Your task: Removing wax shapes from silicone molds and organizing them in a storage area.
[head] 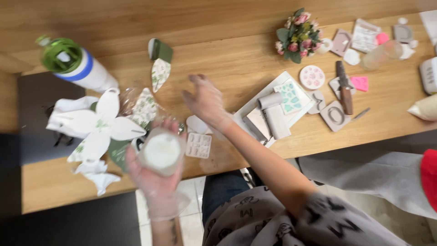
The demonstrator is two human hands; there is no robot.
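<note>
My left hand, in a thin clear glove, holds a clear cup of white liquid above the table's near edge. My right hand, also gloved, hovers open over the wooden table, fingers spread, holding nothing. Just below it lie a small white silicone mould and a white oval piece. Left of the cup lies a white flower-shaped piece among green-and-white leaf-patterned pieces.
A white bottle with a green top and blue band stands at the left. A white tray holds grey blocks and a patterned card. Further right lie grey moulds, a knife, a pink flower bunch and a neighbour's grey sleeve.
</note>
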